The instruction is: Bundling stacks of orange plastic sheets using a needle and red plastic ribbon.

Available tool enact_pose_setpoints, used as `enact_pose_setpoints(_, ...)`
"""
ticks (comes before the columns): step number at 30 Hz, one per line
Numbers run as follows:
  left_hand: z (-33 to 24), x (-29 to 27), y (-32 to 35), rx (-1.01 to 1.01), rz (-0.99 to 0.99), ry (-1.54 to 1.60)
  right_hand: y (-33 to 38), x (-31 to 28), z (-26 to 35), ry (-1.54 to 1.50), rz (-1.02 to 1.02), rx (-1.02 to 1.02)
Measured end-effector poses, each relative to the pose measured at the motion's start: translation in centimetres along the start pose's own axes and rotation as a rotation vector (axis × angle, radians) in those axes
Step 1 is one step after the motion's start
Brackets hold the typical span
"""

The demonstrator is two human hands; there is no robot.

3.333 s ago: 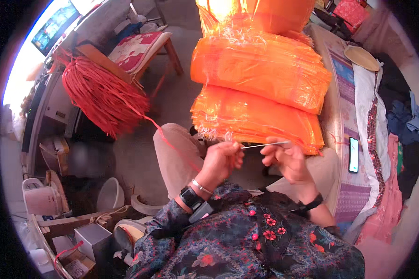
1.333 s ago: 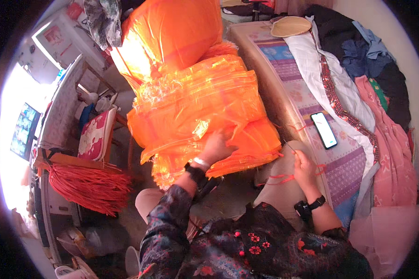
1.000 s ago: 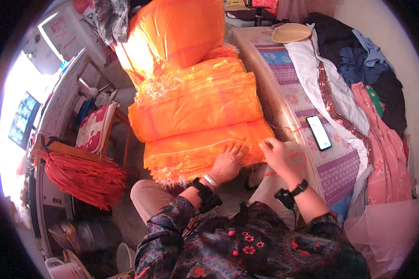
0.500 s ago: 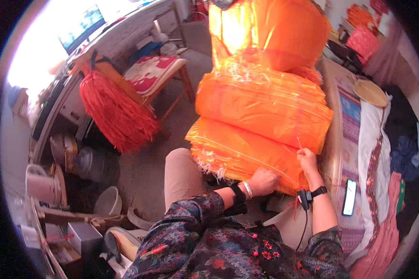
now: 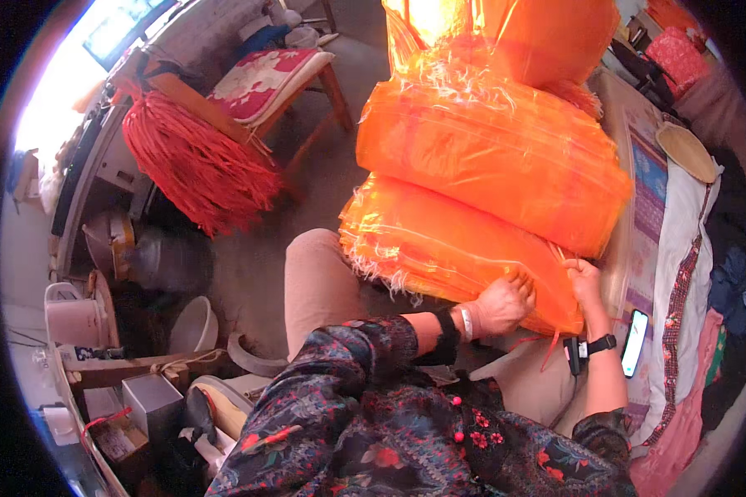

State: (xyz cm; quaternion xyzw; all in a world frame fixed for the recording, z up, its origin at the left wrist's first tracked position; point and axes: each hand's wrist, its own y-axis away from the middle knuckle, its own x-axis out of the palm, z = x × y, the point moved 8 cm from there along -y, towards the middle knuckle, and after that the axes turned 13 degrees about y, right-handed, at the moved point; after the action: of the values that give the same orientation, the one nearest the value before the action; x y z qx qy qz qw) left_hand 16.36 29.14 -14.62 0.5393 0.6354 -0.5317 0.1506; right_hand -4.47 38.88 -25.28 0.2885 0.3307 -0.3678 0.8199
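The lower orange bundle (image 5: 456,236) lies nearest; both hands, clear of it three seconds ago, now work at its right end. The left hand (image 5: 506,305) curls on the near edge, its grip unclear. A red strand (image 5: 549,352) dangles below, seemingly caught there. The right hand (image 5: 584,282), raised alongside, pinches a thin sliver (image 5: 558,251).

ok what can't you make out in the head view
All in the head view:
Left hand: palm hidden by its own back.
Right hand: anything between its fingertips, too small to tell.
Rear orange bundle: top cut off by the upper edge.
Phone: screen too small and bright to read.
Monitor: cut by the upper edge, washed out by glare.
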Motion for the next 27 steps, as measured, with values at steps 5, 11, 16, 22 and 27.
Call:
enact_pose_setpoints(5, 0.3, 4.1, 1.9, -0.233, 0.49, 0.216, -0.1, -0.3, 2.2, -0.174, -0.03, -0.059)
enact_pose_setpoints(11, 1.0, -0.8, 6.4, -0.147, 0.129, 0.141, 1.4, 1.5, 2.9, 0.125, 0.032, -0.151)
enact_pose_setpoints(16, 4.0, -11.5, 13.3, -0.309, -0.364, -0.009, 2.3, 0.9, 2.3, -0.011, 0.046, -0.101)
enact_pose_setpoints(22, 13.9, -16.5, 22.6, -1.041, -0.768, 0.09, 1.0, 0.2, -0.5, -0.072, -0.044, -0.011)
enact_pose_setpoints(27, 14.6, -16.3, 21.1, -1.197, -0.701, 0.125, 1.1, -0.9, -2.3, -0.093, -0.127, 0.064)
